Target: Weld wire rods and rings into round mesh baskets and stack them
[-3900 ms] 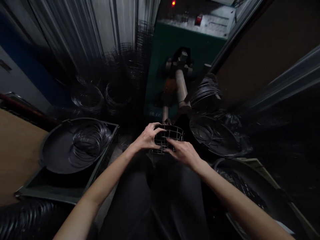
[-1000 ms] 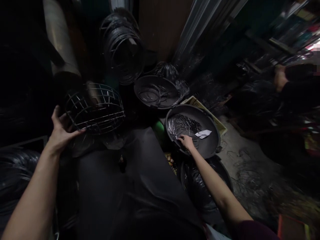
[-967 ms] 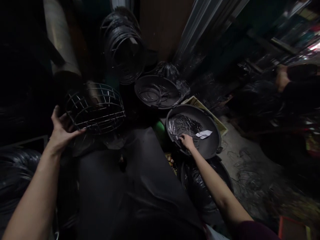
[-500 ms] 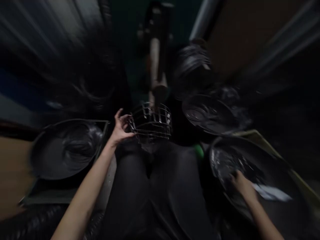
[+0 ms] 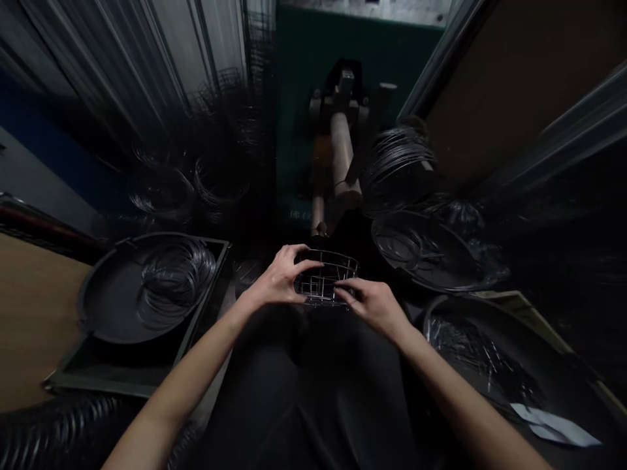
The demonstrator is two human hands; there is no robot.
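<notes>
The left hand [image 5: 280, 277] and right hand [image 5: 373, 308] grasp opposite sides of the welded wire cage [image 5: 326, 281], which looks light and stiff, with its outer hoops offering the firmest hold.

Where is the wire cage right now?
In the head view, low centre: the wire cage is held between the left hand and right hand, below the pale roller.

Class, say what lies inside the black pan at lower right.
The black pan holds straight wire pieces and a white paper slip; the right forearm hides its lower-left part.
</notes>
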